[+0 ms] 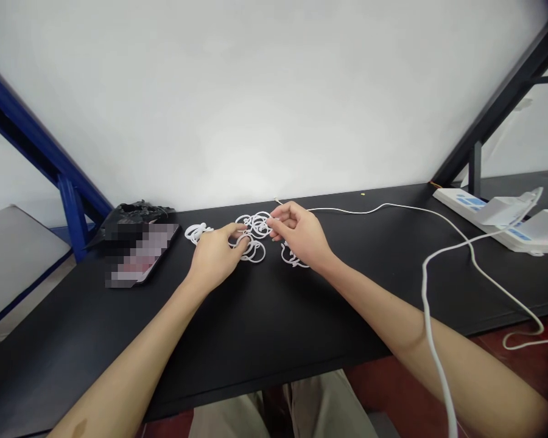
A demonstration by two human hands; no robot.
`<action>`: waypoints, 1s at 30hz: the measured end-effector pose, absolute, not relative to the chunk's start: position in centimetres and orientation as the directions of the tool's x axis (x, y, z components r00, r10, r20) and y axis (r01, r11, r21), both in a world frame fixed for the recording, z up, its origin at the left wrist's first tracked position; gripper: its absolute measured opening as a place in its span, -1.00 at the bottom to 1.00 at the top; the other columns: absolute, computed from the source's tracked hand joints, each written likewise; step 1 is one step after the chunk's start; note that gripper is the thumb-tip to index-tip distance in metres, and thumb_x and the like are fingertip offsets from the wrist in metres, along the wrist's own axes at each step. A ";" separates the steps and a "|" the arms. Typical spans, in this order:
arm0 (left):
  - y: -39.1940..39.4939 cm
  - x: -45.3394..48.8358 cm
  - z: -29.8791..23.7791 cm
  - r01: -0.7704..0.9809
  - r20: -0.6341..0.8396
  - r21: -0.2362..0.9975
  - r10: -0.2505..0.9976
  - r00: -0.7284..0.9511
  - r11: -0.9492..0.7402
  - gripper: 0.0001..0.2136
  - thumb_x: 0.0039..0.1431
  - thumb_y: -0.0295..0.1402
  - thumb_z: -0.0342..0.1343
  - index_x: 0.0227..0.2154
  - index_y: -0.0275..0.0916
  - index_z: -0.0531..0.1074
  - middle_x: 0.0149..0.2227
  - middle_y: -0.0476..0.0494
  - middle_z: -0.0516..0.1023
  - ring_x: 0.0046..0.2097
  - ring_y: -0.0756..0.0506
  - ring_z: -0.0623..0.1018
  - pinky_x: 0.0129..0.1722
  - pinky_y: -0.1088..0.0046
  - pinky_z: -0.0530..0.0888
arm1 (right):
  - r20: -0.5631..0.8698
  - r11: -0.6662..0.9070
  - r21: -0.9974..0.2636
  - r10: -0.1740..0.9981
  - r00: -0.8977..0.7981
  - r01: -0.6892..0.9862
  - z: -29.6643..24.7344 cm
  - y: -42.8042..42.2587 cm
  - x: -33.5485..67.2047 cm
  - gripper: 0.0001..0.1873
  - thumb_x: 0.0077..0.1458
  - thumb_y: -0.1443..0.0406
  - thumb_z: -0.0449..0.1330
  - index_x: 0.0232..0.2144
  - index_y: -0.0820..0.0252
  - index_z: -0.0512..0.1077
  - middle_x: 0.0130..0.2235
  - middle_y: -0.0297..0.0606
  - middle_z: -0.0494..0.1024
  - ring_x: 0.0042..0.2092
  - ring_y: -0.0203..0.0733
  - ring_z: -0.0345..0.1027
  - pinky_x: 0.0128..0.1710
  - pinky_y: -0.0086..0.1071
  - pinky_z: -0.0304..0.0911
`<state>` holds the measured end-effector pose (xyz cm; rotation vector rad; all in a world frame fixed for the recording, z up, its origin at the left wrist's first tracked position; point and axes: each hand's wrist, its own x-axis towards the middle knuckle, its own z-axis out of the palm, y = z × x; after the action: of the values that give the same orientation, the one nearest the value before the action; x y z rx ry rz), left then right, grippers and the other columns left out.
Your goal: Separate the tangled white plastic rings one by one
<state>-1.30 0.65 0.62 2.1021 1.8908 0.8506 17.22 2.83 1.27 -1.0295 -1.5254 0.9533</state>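
Observation:
Several thin white rings, which look like plastic curtain rings, lie in a loose pile on the black table. My left hand is at the pile's left side, thumb and fingers closed on one of these rings. From the right, my right hand pinches another ring at the pile's far edge. A separate bunch of white rings sits just left of my left hand. More rings lie beneath my right hand, which partly hides them.
At the left lie a phone and a crumpled black plastic bag. A white cable loops across the right side, passing over my right forearm. White panels with blue patches rest at the far right. A pale wall stands behind.

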 end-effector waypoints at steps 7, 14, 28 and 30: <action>0.3 -0.8 -0.2 0.758 0.491 0.385 0.813 0.314 -0.526 -0.34 0.18 -0.19 0.13 0.31 -0.11 0.06 0.25 -0.18 0.28 0.21 -0.20 0.34 0.13 0.20 0.38 | 0.248 0.252 -0.968 0.946 -0.210 -0.003 1.5 2.5 17.1 -0.79 0.00 0.21 0.33 -0.38 0.23 0.44 -0.44 -0.32 0.53 -0.40 -0.34 0.42 -0.35 -0.43 0.41; 0.5 -1.1 0.0 0.777 0.592 0.280 0.739 0.323 -0.564 -0.59 0.23 -0.23 0.12 0.12 -0.17 0.33 0.04 -0.15 0.52 0.03 -0.17 0.46 0.01 0.22 0.44 | 0.203 0.186 -0.979 0.927 -0.314 -0.086 1.4 2.3 17.1 -0.75 0.01 0.18 0.33 -0.34 0.25 0.46 -0.47 -0.33 0.55 -0.41 -0.34 0.42 -0.29 -0.39 0.41; -0.2 -0.5 0.7 0.753 0.489 0.380 0.807 0.330 -0.538 -0.61 0.16 -0.21 0.17 0.05 -0.16 0.40 -0.17 -0.11 0.55 -0.14 -0.15 0.48 -0.19 0.31 0.44 | 0.437 0.474 -0.878 0.849 -0.297 0.065 1.1 2.1 17.1 -0.92 0.04 0.27 0.30 -0.42 0.16 0.56 -0.34 -0.34 0.57 -0.37 -0.35 0.39 -0.33 -0.45 0.35; -0.3 -0.6 0.7 0.757 0.476 0.389 0.818 0.324 -0.526 -0.61 0.16 -0.21 0.17 0.04 -0.16 0.41 -0.18 -0.10 0.54 -0.14 -0.15 0.48 -0.19 0.31 0.43 | 0.447 0.490 -0.868 0.843 -0.299 0.085 1.2 2.0 17.1 -0.93 0.06 0.29 0.28 -0.43 0.16 0.55 -0.35 -0.35 0.57 -0.39 -0.35 0.38 -0.36 -0.45 0.33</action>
<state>-0.56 -0.26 0.69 2.4769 1.4783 0.9804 17.09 2.02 1.16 -0.7945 -1.7179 0.9329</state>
